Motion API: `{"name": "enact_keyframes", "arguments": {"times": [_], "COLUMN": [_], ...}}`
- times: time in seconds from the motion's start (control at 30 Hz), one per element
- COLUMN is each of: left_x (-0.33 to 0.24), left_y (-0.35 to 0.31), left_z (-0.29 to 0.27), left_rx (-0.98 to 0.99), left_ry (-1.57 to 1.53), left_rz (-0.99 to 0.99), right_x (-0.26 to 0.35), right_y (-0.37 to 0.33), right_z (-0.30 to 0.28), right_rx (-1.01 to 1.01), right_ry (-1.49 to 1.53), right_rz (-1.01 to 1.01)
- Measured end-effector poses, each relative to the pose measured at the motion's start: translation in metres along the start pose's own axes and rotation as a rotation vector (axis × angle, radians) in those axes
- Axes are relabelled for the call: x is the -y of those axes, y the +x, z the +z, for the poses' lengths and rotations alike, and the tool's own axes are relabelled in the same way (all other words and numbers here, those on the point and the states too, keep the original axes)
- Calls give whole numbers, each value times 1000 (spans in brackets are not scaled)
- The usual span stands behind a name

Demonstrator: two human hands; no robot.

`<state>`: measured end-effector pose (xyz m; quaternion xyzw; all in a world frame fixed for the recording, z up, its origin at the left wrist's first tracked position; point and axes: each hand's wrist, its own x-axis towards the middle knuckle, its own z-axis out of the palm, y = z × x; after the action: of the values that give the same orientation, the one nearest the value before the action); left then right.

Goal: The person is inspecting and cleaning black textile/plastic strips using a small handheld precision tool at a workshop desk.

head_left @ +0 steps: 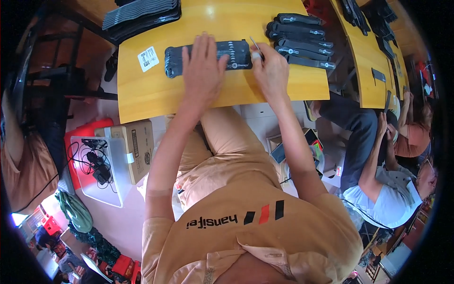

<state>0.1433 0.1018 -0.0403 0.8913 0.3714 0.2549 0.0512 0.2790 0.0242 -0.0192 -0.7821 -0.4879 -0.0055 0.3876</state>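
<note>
A flat black fabric band (176, 59) with pale printing near its right end lies across the yellow table. My left hand (202, 71) rests flat on it, fingers stretched out and the thumb apart. Just past the band's right end, my right hand (272, 71) is closed around a thin pointed metal tool (256, 45), perhaps tweezers. The tool's tip points up and away from me; its lower part is hidden in my fingers. To the right of this hand, several folded black straps (302, 47) with printed ends are stacked in an overlapping row.
A stack of grey-black strips (142, 19) stands at the table's far left. A white printed label sheet (148, 59) lies left of the band. Below on the floor are a clear bin (120, 187) with black cables and a cardboard box (142, 149). A co-worker (383, 189) sits at right.
</note>
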Motion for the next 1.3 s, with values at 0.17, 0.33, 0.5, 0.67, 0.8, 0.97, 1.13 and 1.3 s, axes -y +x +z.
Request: {"name": "enact_keyframes", "arguments": {"times": [0.17, 0.33, 0.5, 0.67, 0.8, 0.97, 1.13, 1.3], "left_x": [-2, 8, 18, 40, 60, 74, 71, 77], "left_y": [6, 2, 0, 0, -2, -7, -4, -6], "left_z": [22, 31, 25, 11, 5, 3, -1, 2], "left_rx": [87, 132, 119, 159, 178, 173, 160, 199], "left_ry": [61, 36, -32, 2, 26, 81, 92, 0], "left_rz": [75, 75, 113, 108, 109, -13, -40, -83], "right_x": [-2, -13, -14, -13, -15, -16, -15, -16], "right_y": [42, 42, 40, 39, 39, 41, 43, 42], "right_z": [48, 74, 75, 73, 75, 75, 70, 71], "right_rx": [-54, -15, -6, -7, -30, -49, -20, -13], "right_ry": [-166, -430, -427, -450, -449, -415, -409, -405], "right_rz": [-112, -128, -176, -172, -205, -208, -186, -145]}}
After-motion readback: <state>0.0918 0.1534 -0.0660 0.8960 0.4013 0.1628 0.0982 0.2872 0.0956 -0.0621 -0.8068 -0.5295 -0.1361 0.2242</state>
